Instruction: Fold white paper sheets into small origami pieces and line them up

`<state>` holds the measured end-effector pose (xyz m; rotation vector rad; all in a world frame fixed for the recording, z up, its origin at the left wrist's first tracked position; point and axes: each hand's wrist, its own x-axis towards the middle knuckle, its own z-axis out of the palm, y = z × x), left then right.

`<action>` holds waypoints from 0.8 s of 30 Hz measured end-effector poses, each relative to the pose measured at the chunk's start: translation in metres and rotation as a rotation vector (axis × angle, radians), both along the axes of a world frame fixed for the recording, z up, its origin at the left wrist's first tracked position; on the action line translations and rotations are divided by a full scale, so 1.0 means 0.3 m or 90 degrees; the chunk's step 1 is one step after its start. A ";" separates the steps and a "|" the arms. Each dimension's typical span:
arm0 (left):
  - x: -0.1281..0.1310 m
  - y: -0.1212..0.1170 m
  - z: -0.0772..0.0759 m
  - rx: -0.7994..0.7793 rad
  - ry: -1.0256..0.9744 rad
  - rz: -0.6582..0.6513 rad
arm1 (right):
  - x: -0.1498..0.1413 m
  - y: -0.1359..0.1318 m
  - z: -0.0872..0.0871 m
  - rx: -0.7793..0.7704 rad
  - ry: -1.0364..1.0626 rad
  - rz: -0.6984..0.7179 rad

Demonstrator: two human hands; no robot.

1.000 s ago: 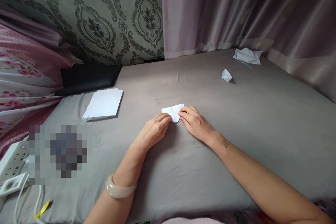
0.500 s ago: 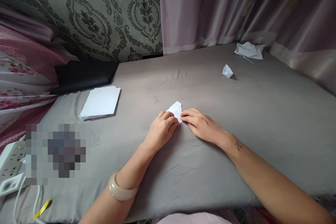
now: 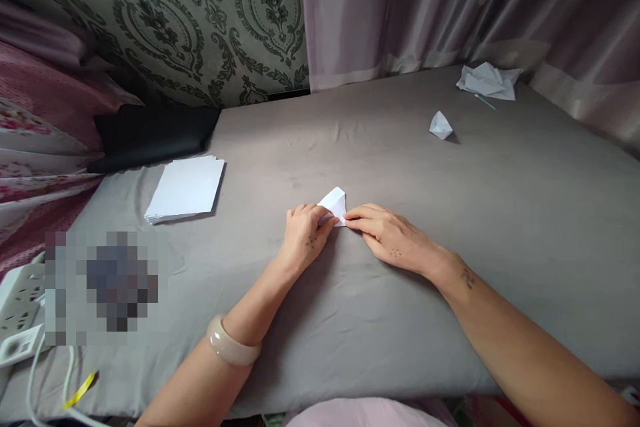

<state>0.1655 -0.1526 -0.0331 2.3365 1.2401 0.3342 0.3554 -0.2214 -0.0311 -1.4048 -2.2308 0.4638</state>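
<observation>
A small piece of folded white paper (image 3: 336, 201) lies on the grey cloth in front of me, with a pointed top and a crease near its right side. My left hand (image 3: 309, 230) covers its left part, thumb and fingers closed on the lower edge. From the right, my right hand (image 3: 385, 230) reaches in with fingers together, its fingertips pressed at the paper's lower right corner. The paper's left portion is hidden under my left fingers.
A stack of white paper sheets (image 3: 186, 187) lies to the left, before a black folded item (image 3: 155, 135). A folded paper shape (image 3: 441, 126) stands at the right, with crumpled papers (image 3: 489, 81) and a thin teal stick (image 3: 485, 102) behind. A power strip (image 3: 20, 297) with cables sits far left.
My view has shifted slightly. Both hands stay at the folded paper, whose lower edge now shows flatter between them; the right hand has slid a little to the right.
</observation>
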 end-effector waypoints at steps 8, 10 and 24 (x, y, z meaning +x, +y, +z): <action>0.004 0.009 0.005 -0.019 0.015 0.011 | 0.004 -0.001 0.010 -0.012 0.039 -0.008; 0.004 0.009 0.005 -0.015 0.019 0.009 | 0.004 -0.002 0.019 -0.022 0.035 -0.005; -0.016 0.012 -0.015 0.013 0.019 0.072 | -0.013 -0.013 0.016 0.005 -0.113 0.010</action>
